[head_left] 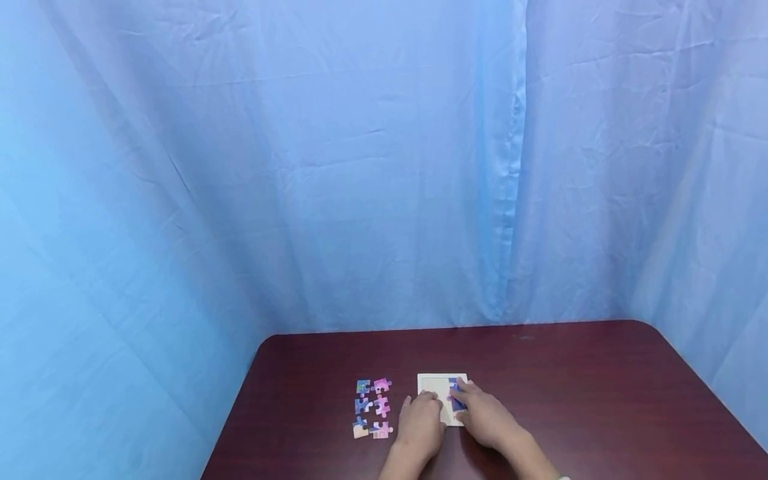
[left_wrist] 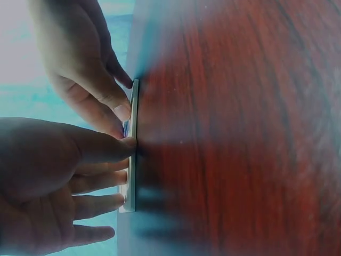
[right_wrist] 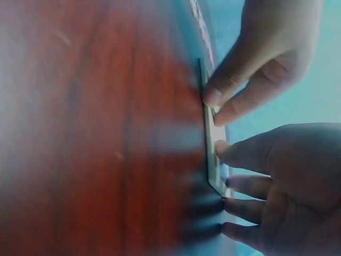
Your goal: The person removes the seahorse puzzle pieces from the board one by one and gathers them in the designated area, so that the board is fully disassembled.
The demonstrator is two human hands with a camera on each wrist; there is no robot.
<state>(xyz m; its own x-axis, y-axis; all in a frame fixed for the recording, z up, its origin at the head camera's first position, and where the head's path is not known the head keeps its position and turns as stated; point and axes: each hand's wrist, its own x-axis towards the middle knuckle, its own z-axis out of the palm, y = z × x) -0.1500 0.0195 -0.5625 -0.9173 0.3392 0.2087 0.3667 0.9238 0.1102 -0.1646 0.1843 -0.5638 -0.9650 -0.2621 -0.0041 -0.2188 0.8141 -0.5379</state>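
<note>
A square, pale-framed puzzle tray (head_left: pixel 442 375) lies flat on the table. Blue and purple jigsaw pieces (head_left: pixel 454 385) fill part of its right side, partly covered by fingers. My left hand (head_left: pixel 421 421) holds the tray at its near left part, the thumb (left_wrist: pixel 127 142) against the front edge and fingertips on top. Over the right side, my right hand (head_left: pixel 487 415) rests its thumb (right_wrist: pixel 224 152) and nearly straight fingers on the pieces and the frame. Whether a piece sits under those fingertips is hidden.
Several loose jigsaw pieces (head_left: pixel 381 405), pink and blue, lie in two columns left of the tray. The dark red-brown table (head_left: pixel 600 387) extends to both sides. Light blue curtains (head_left: pixel 384 200) hang behind and beside it.
</note>
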